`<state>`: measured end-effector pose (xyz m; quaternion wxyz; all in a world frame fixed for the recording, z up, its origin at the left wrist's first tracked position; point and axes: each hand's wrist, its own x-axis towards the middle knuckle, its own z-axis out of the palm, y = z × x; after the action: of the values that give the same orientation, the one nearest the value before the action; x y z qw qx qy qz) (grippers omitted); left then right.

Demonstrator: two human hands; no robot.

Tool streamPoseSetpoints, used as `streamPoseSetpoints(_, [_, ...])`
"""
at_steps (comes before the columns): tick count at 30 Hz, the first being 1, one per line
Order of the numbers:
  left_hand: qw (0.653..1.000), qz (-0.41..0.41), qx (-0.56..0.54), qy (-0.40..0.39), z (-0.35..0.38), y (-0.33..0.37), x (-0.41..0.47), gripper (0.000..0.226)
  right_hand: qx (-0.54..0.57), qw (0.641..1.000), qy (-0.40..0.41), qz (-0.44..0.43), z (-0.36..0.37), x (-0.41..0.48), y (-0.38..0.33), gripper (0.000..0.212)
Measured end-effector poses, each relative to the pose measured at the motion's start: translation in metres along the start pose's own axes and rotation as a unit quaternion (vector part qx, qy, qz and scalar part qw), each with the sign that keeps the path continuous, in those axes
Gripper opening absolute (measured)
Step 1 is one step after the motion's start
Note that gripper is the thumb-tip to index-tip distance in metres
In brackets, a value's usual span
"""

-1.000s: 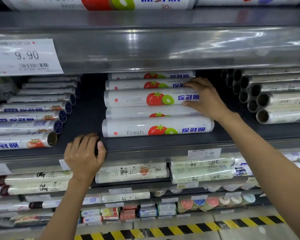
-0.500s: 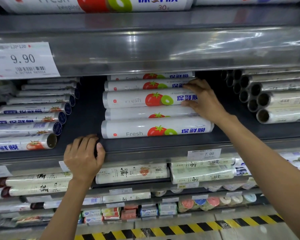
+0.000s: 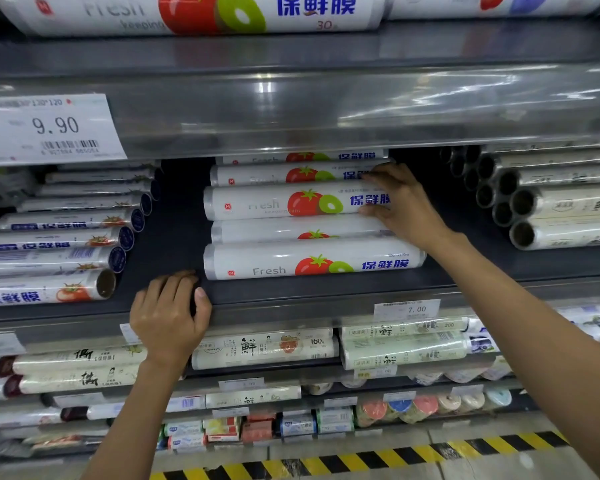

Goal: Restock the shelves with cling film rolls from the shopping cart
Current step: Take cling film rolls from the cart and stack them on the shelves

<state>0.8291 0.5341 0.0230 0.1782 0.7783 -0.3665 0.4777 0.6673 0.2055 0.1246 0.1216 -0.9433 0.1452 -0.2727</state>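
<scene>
Several white cling film rolls with a tomato and kiwi print lie stacked sideways in the middle of the dark shelf [image 3: 174, 251]. My right hand [image 3: 404, 206] reaches into the shelf and grips the right end of the middle cling film roll [image 3: 284, 204], thumb under it and fingers over its top. The front roll [image 3: 312, 263] lies below and in front of it, untouched. My left hand [image 3: 170, 315] rests on the shelf's front edge, fingers curled over the lip. The shopping cart is out of view.
Blue-capped rolls [image 3: 59, 240] lie angled at the shelf's left, cream rolls with open tube ends [image 3: 551, 209] at the right. A 9.90 price tag [image 3: 49, 128] hangs above left. Lower shelves hold more rolls; a yellow-black floor stripe [image 3: 361, 459] runs below.
My right hand has shifted slightly on the end of the middle roll; the view has drifted a little. My left hand stays on the shelf edge.
</scene>
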Motion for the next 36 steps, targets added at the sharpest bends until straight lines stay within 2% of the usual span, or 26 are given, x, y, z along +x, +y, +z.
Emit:
streamPoseSetpoints(5, [1.000, -0.010, -0.005, -0.010, -0.002, -0.001, 0.000, 0.040, 0.005, 1.000, 0.002, 0.005, -0.005, -0.002, -0.002, 0.058])
streamPoseSetpoints(8, [0.998, -0.030, -0.028, -0.050, -0.008, 0.002, 0.004, 0.041, 0.009, 0.999, 0.044, 0.020, -0.017, -0.013, -0.007, 0.058])
streamPoseSetpoints(11, [0.989, -0.072, -0.103, -0.083, -0.029, 0.008, 0.013, 0.035, 0.036, 0.995, 0.091, 0.037, -0.035, -0.048, -0.019, 0.042])
streamPoseSetpoints(15, [0.961, -0.120, -0.229, -0.096, -0.075, 0.042, 0.020, 0.027, 0.090, 0.984, 0.085, 0.127, -0.054, -0.131, -0.047, 0.037])
streamPoseSetpoints(17, [0.910, -0.159, -0.338, -0.181, -0.096, 0.069, 0.021, 0.031, 0.123, 0.969, 0.069, 0.201, -0.059, -0.180, -0.066, 0.037])
streamPoseSetpoints(19, [0.833, -0.190, -0.429, -0.292, -0.111, 0.094, 0.019, 0.032, 0.160, 0.943, 0.060, 0.285, -0.062, -0.230, -0.085, 0.040])
streamPoseSetpoints(22, [0.733, -0.208, -0.502, -0.410, -0.126, 0.126, 0.007, 0.026, 0.175, 0.895, 0.070, 0.403, -0.067, -0.304, -0.116, 0.035])
streamPoseSetpoints(25, [0.656, -0.188, -0.533, -0.501, -0.141, 0.157, -0.015, 0.031, 0.173, 0.839, 0.133, 0.499, -0.078, -0.368, -0.148, 0.026])
streamPoseSetpoints(29, [0.592, -0.097, -0.543, -0.587, -0.160, 0.200, -0.048, 0.040, 0.159, 0.769, 0.194, 0.588, -0.098, -0.442, -0.182, 0.024])
streamPoseSetpoints(33, [0.572, 0.037, -0.531, -0.624, -0.172, 0.255, -0.065, 0.026, 0.136, 0.699, 0.268, 0.649, -0.123, -0.502, -0.200, 0.029])
streamPoseSetpoints(36, [0.563, 0.130, -0.540, -0.612, -0.178, 0.305, -0.068, 0.024, 0.123, 0.655, 0.305, 0.680, -0.140, -0.539, -0.201, 0.018])
